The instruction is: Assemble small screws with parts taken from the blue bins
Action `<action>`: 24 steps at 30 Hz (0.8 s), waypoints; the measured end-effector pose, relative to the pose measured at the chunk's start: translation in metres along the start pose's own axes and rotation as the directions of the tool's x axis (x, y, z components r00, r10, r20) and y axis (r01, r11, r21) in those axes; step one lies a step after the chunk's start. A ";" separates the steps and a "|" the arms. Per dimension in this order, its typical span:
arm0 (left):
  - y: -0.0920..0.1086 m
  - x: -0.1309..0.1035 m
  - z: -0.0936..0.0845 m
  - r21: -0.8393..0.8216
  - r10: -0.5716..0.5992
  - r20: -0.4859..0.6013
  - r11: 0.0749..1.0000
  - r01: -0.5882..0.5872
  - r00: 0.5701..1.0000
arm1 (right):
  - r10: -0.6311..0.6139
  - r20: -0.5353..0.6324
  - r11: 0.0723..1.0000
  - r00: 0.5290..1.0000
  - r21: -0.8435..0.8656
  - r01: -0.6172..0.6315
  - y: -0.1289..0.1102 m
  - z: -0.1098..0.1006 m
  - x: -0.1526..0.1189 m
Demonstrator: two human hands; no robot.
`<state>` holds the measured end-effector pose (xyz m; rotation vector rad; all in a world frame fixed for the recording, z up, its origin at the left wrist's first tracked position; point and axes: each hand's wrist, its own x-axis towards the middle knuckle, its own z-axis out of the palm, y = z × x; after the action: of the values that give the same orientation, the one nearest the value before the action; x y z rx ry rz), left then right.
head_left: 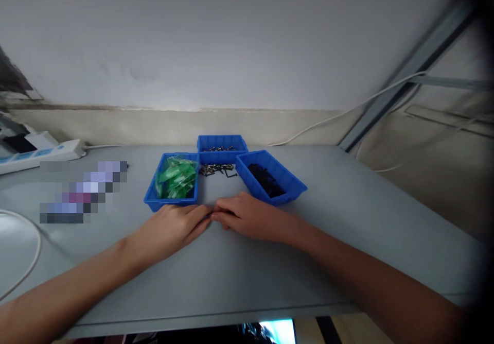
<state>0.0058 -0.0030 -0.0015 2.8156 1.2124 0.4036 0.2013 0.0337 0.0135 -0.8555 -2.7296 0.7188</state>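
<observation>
Flat grey tabletop (239, 277), frame centre: left hand (173, 225), right hand (249, 215) are pinching a small dark piece (209, 215), shallow grip risking slippage.

On my feed I counted three blue bins (223, 157). I found one batch of green packets (178, 176), overlapping too much for me to number, one heap of dark pieces (266, 179), and one batch of small metal pieces (222, 149), both too fine to count. I saw one loose pile of screws (218, 169), its total unclear to me. I counted two hands, one left hand (170, 229) and one right hand (249, 216), with one small dark piece (209, 215) at the fingertips, partly hidden. I also had one table (239, 272), one power strip (62, 152), one pixelated object (90, 187), three visible stretches of white cable (328, 121), and one lit screen (277, 330).
</observation>
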 end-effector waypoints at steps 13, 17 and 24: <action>-0.001 0.000 0.001 0.041 -0.028 0.044 0.999 0.026 0.999 | 0.018 -0.031 0.999 0.999 0.028 -0.017 0.000 0.000 -0.001; -0.001 0.001 0.001 0.035 -0.028 0.029 0.999 0.027 0.999 | 0.024 -0.039 0.999 0.999 0.038 -0.023 -0.002 -0.001 -0.001; 0.001 -0.001 0.001 0.024 -0.005 -0.004 1.000 0.005 1.000 | 0.021 -0.044 1.000 0.999 -0.004 -0.021 -0.001 0.001 -0.001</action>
<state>0.0057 -0.0047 -0.0023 2.8325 1.2323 0.3976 0.2013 0.0315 0.0131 -0.8910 -2.6892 0.6894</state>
